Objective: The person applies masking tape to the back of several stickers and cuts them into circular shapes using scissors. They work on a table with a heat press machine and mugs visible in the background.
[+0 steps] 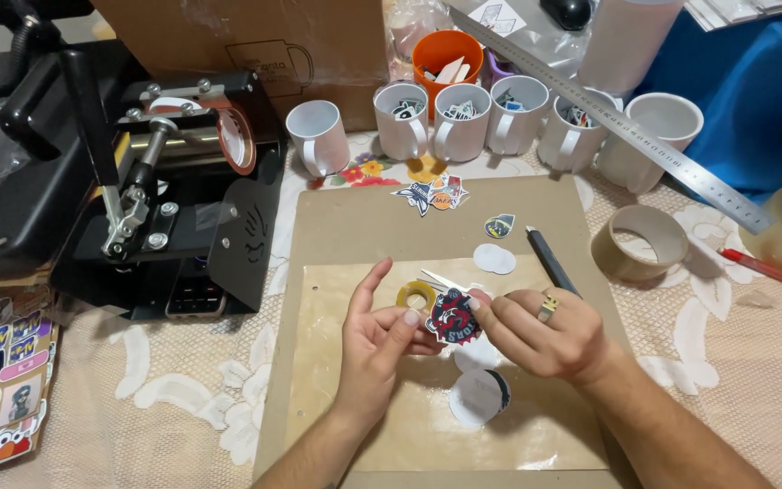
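Note:
Both my hands hold a round red-and-black sticker (452, 317) over a brown cardboard work board (337, 226). My left hand (375, 340) pinches its left edge with thumb and fingers. From the other side my right hand (536, 330), with a ring on one finger, grips the sticker's right edge. A small yellow tape roll (415, 295) lies just behind the sticker. White round backing pieces (478, 397) lie on the board below my hands.
A black mug heat press (174, 181) stands at left. A row of white mugs (461, 122) lines the back, under a steel ruler (626, 127). Two tape rolls (640, 242) and a red pen (771, 272) lie right. A craft knife (551, 260) and loose stickers (432, 195) rest on the board. A sticker sheet (2, 380) lies at bottom left.

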